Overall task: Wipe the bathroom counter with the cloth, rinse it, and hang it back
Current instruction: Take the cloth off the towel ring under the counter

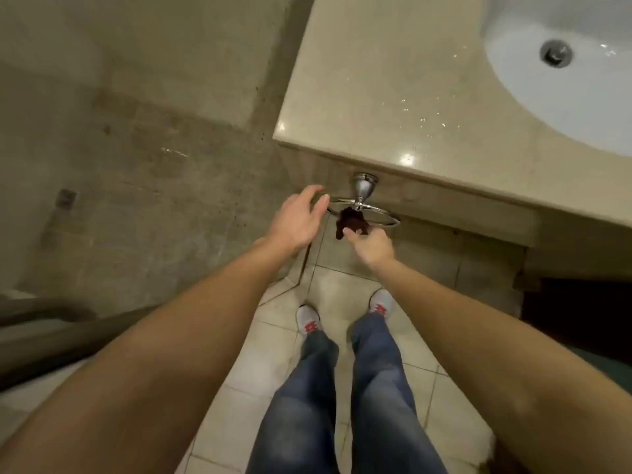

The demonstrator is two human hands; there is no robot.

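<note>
Under the counter's front edge, a dark red cloth [349, 219] hangs bunched in the chrome towel ring [363, 186]. The right hand [372, 246] pinches the cloth from below with curled fingers. The left hand [295, 222] is spread open and holds nothing, its fingertips just beside the ring's left end. Droplets glint on the beige counter [376, 97] near the white sink [564, 100].

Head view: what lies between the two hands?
In the head view, the dark cloth, hanging from the towel ring, lies between the left hand and the right hand, which holds its lower part.
</note>
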